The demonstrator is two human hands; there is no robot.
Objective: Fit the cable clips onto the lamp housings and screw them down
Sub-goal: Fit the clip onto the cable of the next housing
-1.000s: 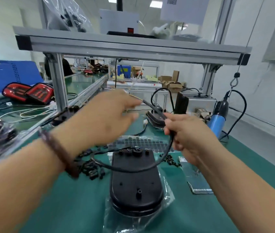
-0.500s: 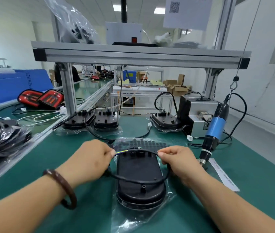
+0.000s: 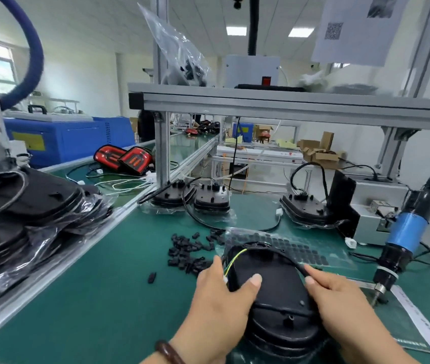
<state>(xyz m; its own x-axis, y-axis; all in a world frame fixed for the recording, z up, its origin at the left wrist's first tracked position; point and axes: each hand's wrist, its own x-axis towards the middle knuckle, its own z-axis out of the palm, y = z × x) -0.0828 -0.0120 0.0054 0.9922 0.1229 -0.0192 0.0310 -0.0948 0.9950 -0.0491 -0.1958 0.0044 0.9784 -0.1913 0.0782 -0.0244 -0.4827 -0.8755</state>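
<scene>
a second ago both grips held the black cable [image 3: 291, 261] up in the air. now it lies looped round the far end of the lamp housing [image 3: 274, 292], which sits on the green counter [image 3: 103, 298] right before the person. the left grip [image 3: 221, 298] clasps the housing's left edge, thumb on top, beside a yellow-green wire. the right grip [image 3: 340, 303] pinches the cable at the right edge. the cable looks routed. the cable clips [image 3: 187, 250] lie loose just left, none fitted yet, and the electric screwdriver [image 3: 403, 237] hangs at right.
</scene>
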